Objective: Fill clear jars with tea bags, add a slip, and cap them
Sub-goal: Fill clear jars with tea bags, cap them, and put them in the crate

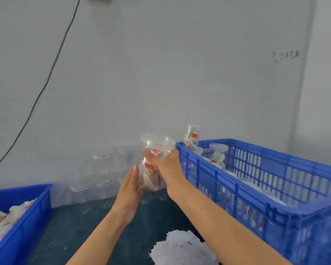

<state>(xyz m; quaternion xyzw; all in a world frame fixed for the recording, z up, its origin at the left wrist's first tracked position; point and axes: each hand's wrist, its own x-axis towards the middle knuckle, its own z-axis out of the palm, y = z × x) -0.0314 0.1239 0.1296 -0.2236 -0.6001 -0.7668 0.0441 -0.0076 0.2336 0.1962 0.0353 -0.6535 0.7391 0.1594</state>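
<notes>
While gripping a clear jar (153, 169) up above the dark desk (80, 226), holding it with the right hand (165, 163), fingers curled round its upper part just under the clear lid (158, 140). Resting the left hand (131, 185) against the jar's lower left side, palm turned toward it, fingers straight and together, touching rather than clutching. Showing tea bags (150, 178) with red tags packed inside the jar, blurred through the plastic. Tilting the jar slightly, lid end leaning toward the blue crate (256, 188) on the right. Standing just beside the raised jar, that slotted crate, already carrying other capped jars of tea bags (218, 155), one jar (191, 137) sticking up above its far rim. Crowding the space behind the hands, a cluster of empty clear jars (101, 173) stacked against the pale wall (161, 73). Sitting at the left edge, a blue bin (27, 217) heaped with loose tea bags (0, 222). Lying on the desk near the bottom, between the two forearms, a loose pile of white paper slips (182, 247). Hanging down the wall at the left, a thin black cable (52, 69). Marking the wall at upper right, some dark scribbled writing (286, 55), too blurred for reading.
</notes>
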